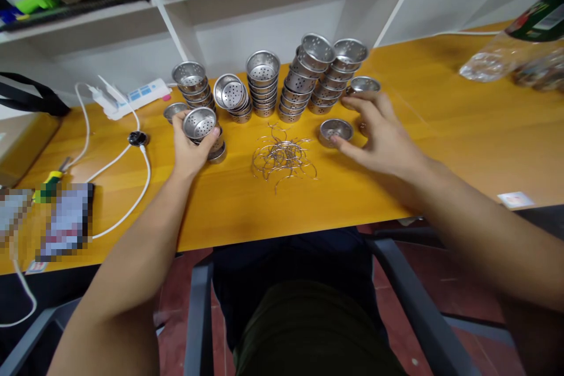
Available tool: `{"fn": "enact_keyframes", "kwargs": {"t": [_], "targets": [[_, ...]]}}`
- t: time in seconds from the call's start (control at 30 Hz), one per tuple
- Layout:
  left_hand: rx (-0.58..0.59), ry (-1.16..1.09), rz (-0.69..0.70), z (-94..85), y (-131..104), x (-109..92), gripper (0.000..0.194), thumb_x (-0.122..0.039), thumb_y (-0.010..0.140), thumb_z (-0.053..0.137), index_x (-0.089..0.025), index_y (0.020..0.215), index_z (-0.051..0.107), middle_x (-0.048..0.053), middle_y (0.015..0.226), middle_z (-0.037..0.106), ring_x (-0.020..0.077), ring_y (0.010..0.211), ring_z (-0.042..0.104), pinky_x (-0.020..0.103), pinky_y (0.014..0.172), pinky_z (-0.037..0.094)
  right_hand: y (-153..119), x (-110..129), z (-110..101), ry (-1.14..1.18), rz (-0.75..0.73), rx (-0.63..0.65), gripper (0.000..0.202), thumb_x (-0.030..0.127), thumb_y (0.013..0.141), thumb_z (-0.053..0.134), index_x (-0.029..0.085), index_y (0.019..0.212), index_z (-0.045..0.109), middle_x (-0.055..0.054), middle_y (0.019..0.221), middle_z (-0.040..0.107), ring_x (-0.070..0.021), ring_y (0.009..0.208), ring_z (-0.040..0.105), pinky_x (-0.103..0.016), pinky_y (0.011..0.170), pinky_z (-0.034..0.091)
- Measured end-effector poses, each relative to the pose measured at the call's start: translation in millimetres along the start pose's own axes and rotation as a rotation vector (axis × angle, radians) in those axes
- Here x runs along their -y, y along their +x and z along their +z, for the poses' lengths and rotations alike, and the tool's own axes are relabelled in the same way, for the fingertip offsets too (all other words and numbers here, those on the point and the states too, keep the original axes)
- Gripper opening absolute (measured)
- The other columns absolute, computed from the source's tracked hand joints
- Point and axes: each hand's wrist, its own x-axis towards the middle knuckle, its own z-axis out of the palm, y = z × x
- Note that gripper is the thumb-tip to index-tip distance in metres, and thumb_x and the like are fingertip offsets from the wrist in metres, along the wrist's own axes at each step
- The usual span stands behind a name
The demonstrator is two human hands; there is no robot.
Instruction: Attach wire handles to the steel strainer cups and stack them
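Progress: looks like you're a good way in. At 12 o'clock on the orange wooden table (462, 129) there are already several tall stacks of perforated silver metal strainer cups (304, 79), but I'd guess plenty is left, since the tangled pile of thin bent wire loops (282, 157) is untouched in the middle and none of the cups seems to have a wire on it (too small to be sure).

Left hand: your left hand (190, 150) is clamped around the short stack of shiny perforated metal cups (201, 129) at 10 o'clock from the wire pile, fingers closed around its side.

Right hand: your right hand (381, 132) is spread flat, fingers apart, with a fingertip touching the single loose silver strainer cup (336, 131) at 2 o'clock from the wires. It's holding nothing.

Held stack orientation: long axis runs roughly upright but tipped a little, with the open mouth facing up and toward you, holes in the bottom showing.

Loose cup orientation: sits flat on its base, mouth straight up.

Other loose cups: one more lies just past your right fingers at 1 o'clock, another small one is beside your left hand.

Clutter: white power strip (132, 96) and cables sit off at 9 to 10 o'clock.
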Motion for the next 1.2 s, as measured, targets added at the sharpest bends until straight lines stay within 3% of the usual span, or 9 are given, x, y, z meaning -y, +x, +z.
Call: {"fn": "enact_keyframes", "kwargs": {"t": [0.1,0.23,0.33,0.47,0.7,0.8,0.9,1.07,1.2], "targets": [[0.088,0.005,0.077,8.0,-9,-20,0.107,-0.111,0.087,0.093,-0.032,0.15,0.058,0.012,0.146,0.079,0.0355,0.133,0.083,0.057,0.117,0.073,17,30,0,0.089,-0.178,0.009,0.046,0.059,0.117,0.078,0.034,0.156,0.083,-0.017,0.156,0.084,-0.0463,0.147,0.082,-0.07,0.127,0.07],[0.265,0.032,0.19,31.5,-24,-41,0.11,-0.105,0.093,0.094,-0.028,0.162,0.055,0.015,0.155,0.077,0.041,0.145,0.083,0.06,0.128,0.07,48,47,25,0.128,-0.364,0.159,0.036,0.054,0.123,0.073,0.026,0.141,0.085,-0.016,0.135,0.09,-0.0402,0.124,0.088,-0.061,0.112,0.073],[0.323,0.13,0.159,38.7,-25,-42,0.111,-0.089,0.091,0.108,-0.027,0.167,0.054,0.019,0.161,0.074,0.0461,0.15,0.081,0.066,0.134,0.067,66,45,48,0.134,-0.369,0.21,0.032,0.049,0.124,0.07,0.024,0.139,0.084,-0.016,0.133,0.09,-0.0378,0.119,0.087,-0.058,0.108,0.072],[0.348,0.253,0.024,26.1,-17,-31,0.108,-0.064,0.084,0.121,-0.027,0.163,0.057,0.021,0.162,0.076,0.0502,0.151,0.081,0.073,0.137,0.063,69,34,65,0.185,-0.371,0.19,0.029,0.049,0.123,0.07,0.025,0.133,0.084,-0.015,0.127,0.09,-0.037,0.117,0.088,-0.058,0.107,0.073],[0.341,0.166,0.036,14.4,-7,-34,0.11,-0.08,0.087,0.112,-0.026,0.162,0.053,0.02,0.159,0.076,0.0489,0.155,0.079,0.069,0.135,0.065,65,13,65,0.263,-0.285,0.132,0.025,0.047,0.119,0.075,0.026,0.123,0.088,-0.014,0.122,0.093,-0.0365,0.112,0.088,-0.061,0.109,0.072],[0.147,0.108,0.127,-7.9,10,-36,0.11,-0.099,0.088,0.103,-0.03,0.161,0.057,0.015,0.16,0.076,0.0455,0.157,0.076,0.068,0.133,0.065,66,10,60,0.29,-0.253,0.1,0.024,0.047,0.119,0.076,0.027,0.12,0.089,-0.013,0.117,0.092,-0.0363,0.108,0.087,-0.061,0.107,0.072],[0.063,0.166,0.114,-55.3,32,-26,0.108,-0.11,0.08,0.102,-0.031,0.146,0.069,0.004,0.145,0.083,0.0352,0.137,0.079,0.065,0.125,0.068,67,7,55,0.293,-0.216,0.088,0.022,0.045,0.118,0.077,0.028,0.121,0.09,-0.012,0.117,0.092,-0.0343,0.104,0.085,-0.059,0.105,0.072],[0.288,0.434,-0.139,-131.9,52,-1,0.135,-0.122,0.03,0.103,-0.023,0.119,0.078,-0.004,0.099,0.082,0.018,0.082,0.072,0.038,0.074,0.067,64,11,57,0.177,-0.231,0.261,0.027,0.042,0.119,0.073,0.024,0.129,0.091,-0.015,0.125,0.093,-0.034,0.107,0.086,-0.055,0.104,0.071],[0.648,0.586,-0.353,-141.7,50,-8,0.125,-0.119,0.043,0.105,-0.02,0.117,0.085,-0.001,0.093,0.089,0.0231,0.077,0.081,0.032,0.062,0.062,61,26,72,0.002,-0.245,0.448,0.043,0.041,0.126,0.066,0.017,0.155,0.087,-0.024,0.149,0.087,-0.0422,0.132,0.086,-0.06,0.119,0.069]]}}
